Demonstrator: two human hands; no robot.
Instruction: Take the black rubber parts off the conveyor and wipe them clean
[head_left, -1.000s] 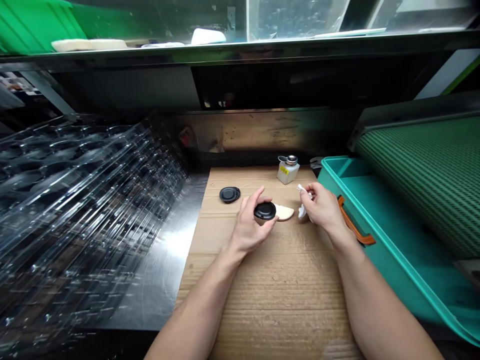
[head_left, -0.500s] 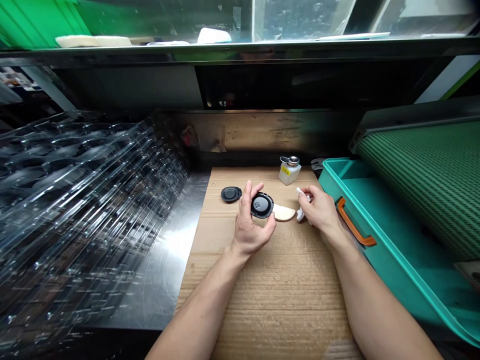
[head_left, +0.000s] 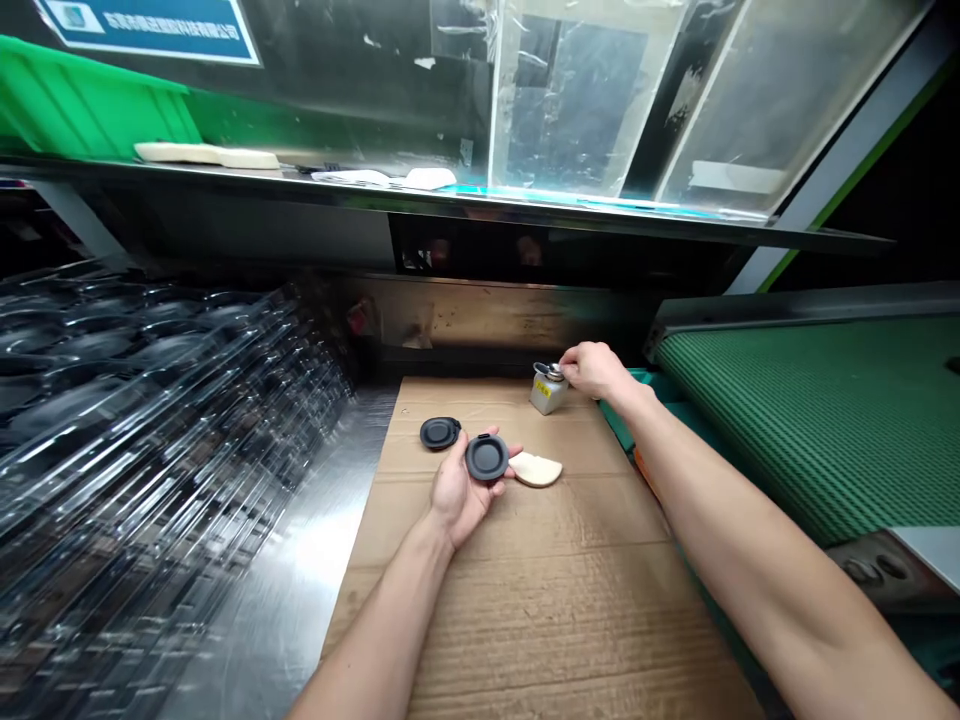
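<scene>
My left hand (head_left: 466, 497), palm up, holds a round black plastic part (head_left: 487, 457) on its fingers. A small tab shows at the part's upper edge. Left of it, a similar black part (head_left: 440, 433) lies on the cardboard. A cream half-round pad (head_left: 537, 470) lies just right of my left fingertips. My right hand (head_left: 594, 370) has its fingers bent at the metal top of a small square dispenser bottle (head_left: 548, 391) with a yellow label. The white cloth seen earlier in that hand is hidden behind the fingers.
Cardboard (head_left: 540, 590) covers the metal bench. Stacked clear plastic trays (head_left: 150, 420) stand on the left. To the right are a green conveyor belt (head_left: 817, 400) and, partly under my forearm, a teal bin (head_left: 616, 425). A shelf edge (head_left: 450, 200) crosses above.
My right hand has moved forward and left to the bottle top. My left hand has turned palm up, and the black part shows a different face. The camera view has tilted upward.
</scene>
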